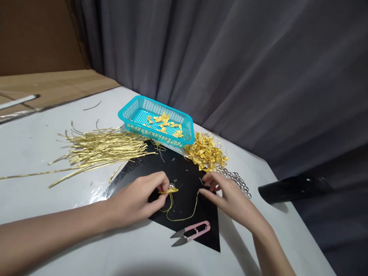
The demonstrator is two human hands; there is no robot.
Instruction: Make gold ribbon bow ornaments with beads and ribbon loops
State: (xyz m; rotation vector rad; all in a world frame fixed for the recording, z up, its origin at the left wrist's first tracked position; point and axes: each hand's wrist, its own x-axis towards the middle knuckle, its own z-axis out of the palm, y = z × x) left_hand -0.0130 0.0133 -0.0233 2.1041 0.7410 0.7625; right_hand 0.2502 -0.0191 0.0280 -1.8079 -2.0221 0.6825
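Note:
My left hand is closed in a pinch on a small yellow ribbon piece, with a silvery round bit against it. From there a yellow thread loops down over the black mat and up to my right hand. The right fingers are pinched together on what looks like a thin needle, partly hidden by the fingertips. Below both hands, pink-handled thread snips lie with blades apart, pointing left.
Beyond the hands stands a turquoise basket holding yellow ribbon pieces. A pile of yellow ribbon pieces and silver rings lie right of it, gold cords left. A black cylindrical object is at the right edge; a grey curtain hangs behind.

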